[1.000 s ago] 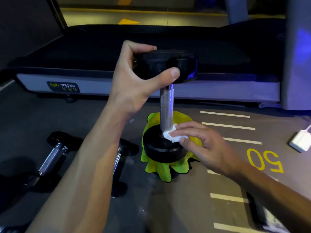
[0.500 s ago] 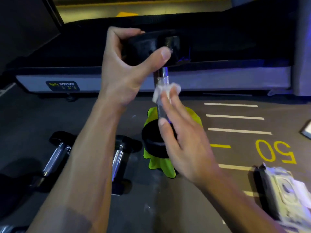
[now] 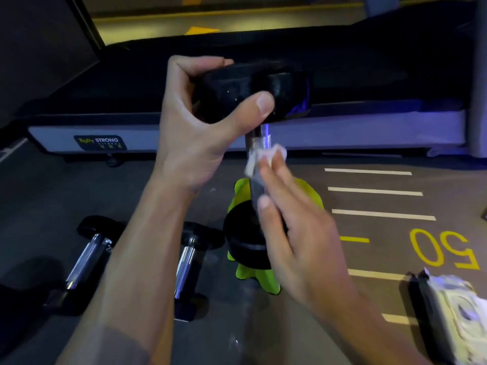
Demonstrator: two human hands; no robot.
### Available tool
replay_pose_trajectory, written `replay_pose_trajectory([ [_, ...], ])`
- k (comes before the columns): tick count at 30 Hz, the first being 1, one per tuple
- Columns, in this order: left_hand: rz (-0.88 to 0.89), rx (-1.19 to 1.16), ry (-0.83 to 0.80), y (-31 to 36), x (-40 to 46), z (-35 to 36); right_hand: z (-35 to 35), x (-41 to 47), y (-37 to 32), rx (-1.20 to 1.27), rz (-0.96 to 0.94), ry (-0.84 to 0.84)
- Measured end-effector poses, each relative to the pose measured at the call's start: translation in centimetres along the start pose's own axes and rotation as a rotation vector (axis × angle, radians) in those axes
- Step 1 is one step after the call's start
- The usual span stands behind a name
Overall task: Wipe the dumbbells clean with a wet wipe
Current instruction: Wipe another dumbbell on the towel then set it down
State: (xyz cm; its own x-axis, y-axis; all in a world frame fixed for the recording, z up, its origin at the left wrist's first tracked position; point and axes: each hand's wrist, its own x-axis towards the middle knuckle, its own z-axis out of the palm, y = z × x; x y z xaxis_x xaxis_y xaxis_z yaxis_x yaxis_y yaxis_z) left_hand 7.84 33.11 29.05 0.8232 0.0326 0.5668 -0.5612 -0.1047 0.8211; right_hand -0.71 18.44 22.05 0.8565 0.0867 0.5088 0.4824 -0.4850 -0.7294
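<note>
A black dumbbell (image 3: 245,241) stands upright on a yellow-green cloth (image 3: 266,280) on the floor. My left hand (image 3: 203,133) grips its top black head (image 3: 279,90) with thumb and curled fingers. My right hand (image 3: 295,233) wraps around the silver handle and holds a white wet wipe (image 3: 266,156) against the handle's upper part. Two more dumbbells lie on the floor to the left, one dumbbell (image 3: 87,256) at far left and another dumbbell (image 3: 187,262) beside my left forearm.
A treadmill base (image 3: 369,133) with a "BODY STRONG" label runs across the back. A wet wipe pack (image 3: 453,309) lies at the lower right. The floor bears white stripes and a yellow "50" (image 3: 442,248).
My right hand slid the wipe up from the lower head to the top of the handle. The view shifted, bringing the wipe pack into view at lower right.
</note>
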Motion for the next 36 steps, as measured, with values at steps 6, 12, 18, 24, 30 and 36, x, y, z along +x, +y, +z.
replay_pose_trajectory([
  [6, -0.018, 0.004, 0.029, -0.2, 0.2, -0.9, 0.6, 2.0, -0.3, 0.267, 0.106, 0.02],
  [12, -0.028, -0.033, 0.046, -0.3, -0.6, -1.7, 0.2, 3.7, -0.1, 0.489, 0.299, 0.056],
  [18, -0.022, -0.042, 0.061, -0.1, -0.9, -2.3, -0.8, 2.9, 1.2, 0.312, 0.263, -0.094],
  [24, -0.018, -0.03, 0.048, 0.3, -1.1, -1.9, -3.1, 0.4, 2.4, -0.065, 0.139, -0.172],
  [30, -0.024, -0.037, 0.081, 0.5, -1.1, -1.5, -2.9, -2.2, -0.1, -0.375, -0.072, -0.207],
  [36, -0.028, -0.057, 0.073, 0.5, -1.1, -1.4, -1.0, -2.6, -1.3, -0.463, 0.007, -0.217],
])
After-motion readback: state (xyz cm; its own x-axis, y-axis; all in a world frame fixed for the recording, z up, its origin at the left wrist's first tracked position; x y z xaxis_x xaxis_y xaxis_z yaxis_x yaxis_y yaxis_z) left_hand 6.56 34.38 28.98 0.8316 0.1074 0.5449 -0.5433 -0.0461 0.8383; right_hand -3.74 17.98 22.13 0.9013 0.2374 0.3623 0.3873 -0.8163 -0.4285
